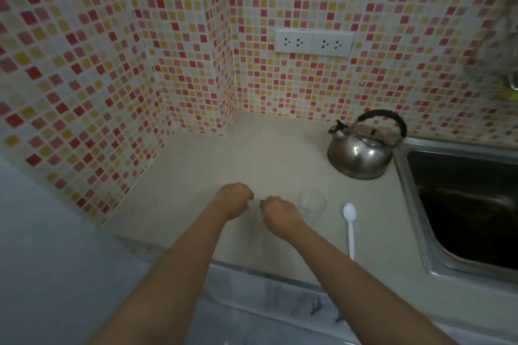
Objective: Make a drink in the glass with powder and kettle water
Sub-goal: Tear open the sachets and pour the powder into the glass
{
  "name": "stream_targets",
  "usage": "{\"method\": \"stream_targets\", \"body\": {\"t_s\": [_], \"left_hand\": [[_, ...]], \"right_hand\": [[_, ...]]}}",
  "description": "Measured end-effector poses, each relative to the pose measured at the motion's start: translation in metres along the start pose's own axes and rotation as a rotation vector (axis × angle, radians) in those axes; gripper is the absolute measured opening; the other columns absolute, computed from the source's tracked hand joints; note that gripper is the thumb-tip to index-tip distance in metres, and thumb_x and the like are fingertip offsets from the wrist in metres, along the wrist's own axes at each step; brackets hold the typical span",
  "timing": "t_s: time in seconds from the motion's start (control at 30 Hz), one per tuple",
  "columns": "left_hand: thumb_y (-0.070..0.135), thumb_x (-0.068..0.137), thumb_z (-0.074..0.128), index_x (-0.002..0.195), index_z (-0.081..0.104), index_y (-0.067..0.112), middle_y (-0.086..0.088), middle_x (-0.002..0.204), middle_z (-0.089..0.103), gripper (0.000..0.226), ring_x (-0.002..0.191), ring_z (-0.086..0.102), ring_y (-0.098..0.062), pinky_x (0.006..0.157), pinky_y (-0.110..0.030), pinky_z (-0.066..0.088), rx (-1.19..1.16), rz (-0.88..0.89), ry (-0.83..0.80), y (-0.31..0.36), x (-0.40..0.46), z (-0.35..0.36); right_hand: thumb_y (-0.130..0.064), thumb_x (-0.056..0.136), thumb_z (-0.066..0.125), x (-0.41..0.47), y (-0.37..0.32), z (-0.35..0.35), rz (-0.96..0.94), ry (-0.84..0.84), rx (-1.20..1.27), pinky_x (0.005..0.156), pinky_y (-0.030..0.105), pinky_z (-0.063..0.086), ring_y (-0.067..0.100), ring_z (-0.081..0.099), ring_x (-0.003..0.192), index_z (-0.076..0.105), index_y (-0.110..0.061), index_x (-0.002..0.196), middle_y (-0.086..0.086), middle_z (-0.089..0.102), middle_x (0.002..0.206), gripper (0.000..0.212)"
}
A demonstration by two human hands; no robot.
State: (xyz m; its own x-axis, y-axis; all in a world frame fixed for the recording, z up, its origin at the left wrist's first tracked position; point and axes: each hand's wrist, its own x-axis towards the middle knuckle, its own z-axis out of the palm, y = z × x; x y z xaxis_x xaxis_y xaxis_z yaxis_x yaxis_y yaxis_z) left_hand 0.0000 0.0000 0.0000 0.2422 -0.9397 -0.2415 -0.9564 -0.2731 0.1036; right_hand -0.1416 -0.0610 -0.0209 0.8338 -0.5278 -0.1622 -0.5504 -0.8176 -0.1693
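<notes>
An empty clear glass (pixel 312 202) stands on the beige counter (pixel 252 154). A white plastic spoon (pixel 350 225) lies to its right, bowl pointing away from me. The steel kettle (pixel 360 152) with a black handle sits behind them, close to the sink. My left hand (pixel 234 199) and my right hand (pixel 277 213) hover close together just left of the glass, backs up and fingers curled under. The fingertips nearly meet; anything pinched between them is hidden. No powder packet shows.
A steel sink (pixel 462 204) with a dark basin fills the right side. Mosaic-tiled walls enclose the counter at the back and left, with a double socket (pixel 313 42) on the back wall. The counter's front edge (pixel 252 269) runs under my forearms.
</notes>
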Motion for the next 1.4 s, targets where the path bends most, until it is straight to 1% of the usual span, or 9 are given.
{"method": "stream_targets", "body": {"t_s": [0.1,0.27,0.43,0.63,0.93,1.07,1.2,1.3,1.4], "left_hand": [[0.016,0.093,0.051,0.123,0.062,0.008,-0.013,0.128,0.059,0.033,0.119,0.055,-0.027,0.096,-0.034,0.044,-0.035,0.018,-0.067,0.010,-0.003,0.023],[0.015,0.091,0.044,0.100,0.060,0.002,-0.021,0.111,0.060,0.022,0.098,0.060,-0.037,0.074,-0.033,0.039,-0.052,0.002,-0.027,0.023,-0.001,0.050],[0.008,0.092,0.043,0.106,0.060,-0.002,-0.021,0.114,0.059,0.024,0.104,0.058,-0.036,0.082,-0.042,0.045,-0.103,-0.019,-0.026,0.032,-0.003,0.053],[0.007,0.092,0.042,0.106,0.061,0.000,-0.019,0.113,0.060,0.025,0.105,0.057,-0.034,0.083,-0.042,0.046,-0.066,0.023,-0.002,0.036,-0.003,0.051],[0.020,0.091,0.052,0.098,0.071,0.006,-0.017,0.104,0.069,0.025,0.097,0.065,-0.032,0.079,-0.035,0.050,-0.071,-0.003,0.012,0.041,-0.001,0.004],[0.023,0.086,0.062,0.096,0.076,0.011,-0.015,0.099,0.073,0.021,0.091,0.069,-0.031,0.078,-0.032,0.054,-0.194,-0.062,0.029,0.040,-0.006,-0.036],[0.012,0.084,0.059,0.092,0.076,0.004,-0.016,0.091,0.075,0.020,0.081,0.073,-0.026,0.076,-0.032,0.059,-0.406,-0.078,-0.050,0.053,-0.013,-0.074],[0.006,0.084,0.062,0.090,0.074,-0.007,-0.018,0.079,0.074,0.019,0.060,0.069,-0.017,0.057,-0.021,0.053,-0.588,-0.060,-0.146,0.071,-0.011,-0.096],[0.004,0.085,0.063,0.092,0.071,-0.009,-0.004,0.052,0.066,0.016,0.041,0.061,-0.004,0.049,-0.015,0.049,-0.768,-0.071,-0.222,0.088,-0.009,-0.103]], "right_hand": [[0.004,0.089,0.040,-0.004,0.005,0.026,0.031,-0.102,-0.009,0.086,0.041,0.050,0.035,0.059,0.107,0.050,0.004,0.123,0.024,0.056,0.122,0.035],[0.000,0.092,0.034,-0.007,0.011,0.048,0.005,-0.010,-0.058,0.080,0.044,0.049,0.035,0.055,0.110,0.053,0.006,0.117,0.026,0.053,0.123,0.032],[0.002,0.088,0.035,-0.005,0.009,0.055,-0.007,-0.019,-0.126,0.083,0.045,0.049,0.037,0.052,0.114,0.053,0.007,0.118,0.027,0.053,0.124,0.036],[0.002,0.088,0.037,-0.001,0.012,0.052,0.020,-0.012,-0.072,0.083,0.042,0.048,0.035,0.059,0.106,0.057,0.002,0.115,0.023,0.059,0.121,0.034],[-0.011,0.086,0.050,-0.004,0.002,0.020,0.246,0.227,0.372,0.072,0.034,0.049,0.030,0.067,0.089,0.070,-0.009,0.093,0.014,0.071,0.100,0.021],[0.003,0.077,0.055,-0.012,0.000,-0.011,0.316,0.367,0.762,0.067,0.028,0.049,0.022,0.067,0.078,0.075,-0.007,0.084,0.012,0.075,0.087,0.023],[0.014,0.070,0.063,-0.026,0.014,-0.053,0.302,0.372,0.978,0.060,0.011,0.046,0.016,0.062,0.071,0.073,-0.003,0.089,0.017,0.073,0.084,0.027],[0.018,0.070,0.056,-0.039,0.031,-0.083,0.271,0.370,1.006,0.063,0.020,0.052,0.020,0.063,0.067,0.072,-0.005,0.092,0.011,0.068,0.079,0.036],[0.010,0.072,0.065,-0.052,0.047,-0.095,0.325,0.468,0.924,0.066,0.031,0.053,0.021,0.062,0.070,0.070,-0.009,0.096,0.008,0.067,0.083,0.031]]}}
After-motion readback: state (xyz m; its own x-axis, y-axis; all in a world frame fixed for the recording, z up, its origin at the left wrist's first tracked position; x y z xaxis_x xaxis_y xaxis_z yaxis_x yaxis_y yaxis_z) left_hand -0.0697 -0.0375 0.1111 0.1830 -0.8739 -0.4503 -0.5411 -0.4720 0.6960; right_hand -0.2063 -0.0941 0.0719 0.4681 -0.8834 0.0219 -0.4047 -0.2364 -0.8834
